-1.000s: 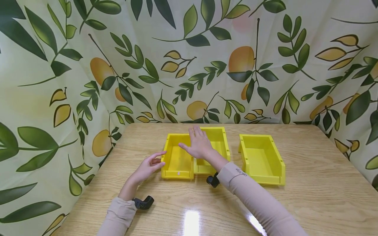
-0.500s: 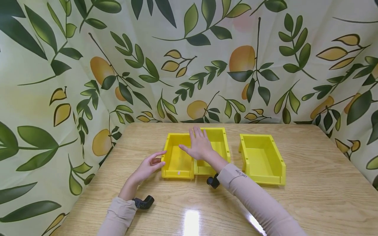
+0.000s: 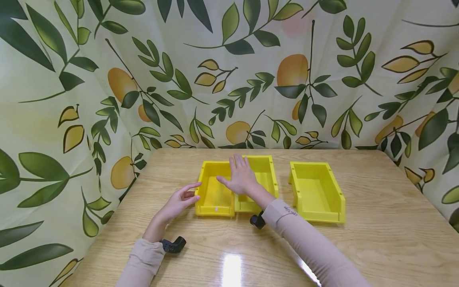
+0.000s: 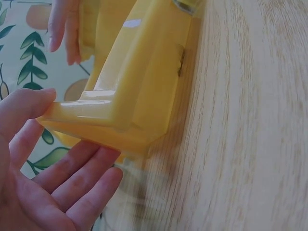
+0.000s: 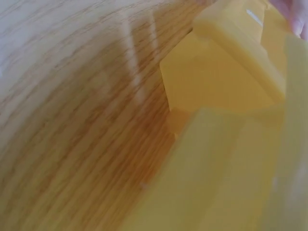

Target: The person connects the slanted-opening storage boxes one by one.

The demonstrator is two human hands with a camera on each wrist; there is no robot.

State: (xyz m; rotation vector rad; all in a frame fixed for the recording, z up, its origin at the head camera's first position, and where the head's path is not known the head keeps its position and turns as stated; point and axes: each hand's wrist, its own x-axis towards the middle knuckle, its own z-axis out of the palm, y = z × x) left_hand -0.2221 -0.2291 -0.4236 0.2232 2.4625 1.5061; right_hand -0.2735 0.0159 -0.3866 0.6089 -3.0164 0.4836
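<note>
Two yellow storage bins stand side by side: the left bin and the middle bin, set slightly farther back. At the left bin's outer side is my left hand. In the left wrist view its thumb touches the rim and other fingers lie against the outer wall, fairly relaxed. My right hand is spread over the adjoining walls of the two bins, thumb toward the left bin. Whether its palm touches them is hard to tell. The right wrist view shows blurred bin fronts.
A third yellow bin stands apart on the right, with a gap of wood beside the middle bin. The wooden table runs back to a leaf-patterned cloth. Black wrist cameras sit at both wrists.
</note>
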